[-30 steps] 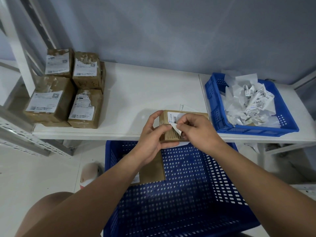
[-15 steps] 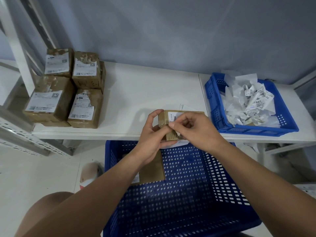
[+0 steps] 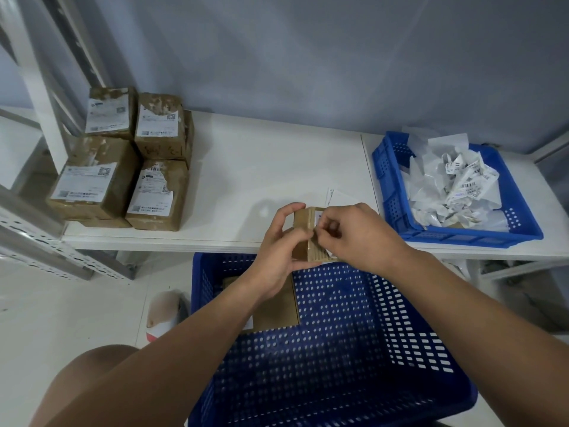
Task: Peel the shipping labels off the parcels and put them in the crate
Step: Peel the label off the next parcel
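A small brown parcel (image 3: 303,224) is held over the front edge of the white shelf (image 3: 261,167). My left hand (image 3: 278,251) grips it from the left side. My right hand (image 3: 357,232) covers its right half and pinches the white shipping label (image 3: 317,216) on its top. Most of the label is hidden under my fingers. At the shelf's left stand several brown parcels (image 3: 154,192) with white labels. A small blue crate (image 3: 455,192) on the right holds a heap of crumpled peeled labels (image 3: 455,186).
A large blue perforated crate (image 3: 332,349) stands on the floor below my arms with a flat brown parcel (image 3: 277,306) inside. A loose white slip (image 3: 338,197) lies on the shelf behind my hands. Metal rack posts (image 3: 40,97) rise at the left. My knee (image 3: 92,374) shows bottom left.
The peeled label corner seen a second ago is now hidden under my right fingers, which have closed in on the parcel top. The parcel has turned slightly in my left hand.
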